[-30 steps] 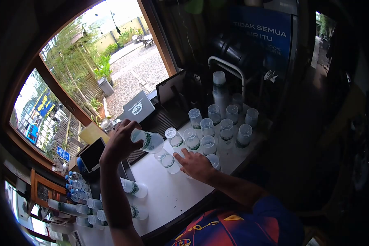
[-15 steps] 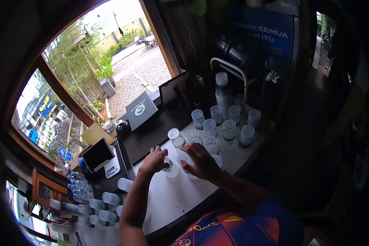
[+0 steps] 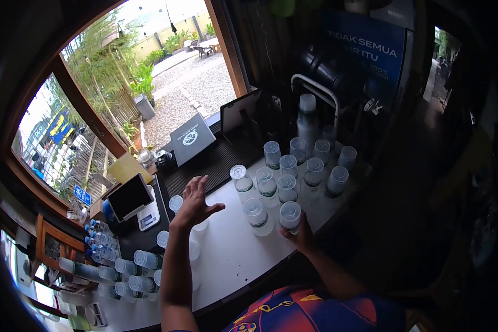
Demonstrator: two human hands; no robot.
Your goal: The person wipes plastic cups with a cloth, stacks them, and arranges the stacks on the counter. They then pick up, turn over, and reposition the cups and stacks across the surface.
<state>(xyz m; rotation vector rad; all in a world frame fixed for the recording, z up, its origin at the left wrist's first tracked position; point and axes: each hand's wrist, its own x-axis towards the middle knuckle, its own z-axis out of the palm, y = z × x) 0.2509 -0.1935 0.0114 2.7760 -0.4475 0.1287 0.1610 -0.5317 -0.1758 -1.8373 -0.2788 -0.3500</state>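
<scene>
Gripping an upturned plastic cup (image 3: 290,216) from below and behind, your right hand (image 3: 300,237) has its fingers wrapped on the lower part of the cup, which stands upright, base up, on the white counter (image 3: 232,254) at the near right corner of the cup group. Long axis of the cup: vertical. Your left hand (image 3: 192,203) hangs spread in the air, fingers fanned, pinching nothing, above the counter's left part. Just to its right stands another upturned cup (image 3: 257,216), beside the held one and apart from it; that neighbour lies to the right of the left hand, between your two hands, and the right hand is nearer to it. Behind both, rows of upturned cups (image 3: 293,166) run toward a tall cup stack (image 3: 307,119). A lone cup (image 3: 176,203) sits at the left hand's far side, partly hidden by it.
</scene>
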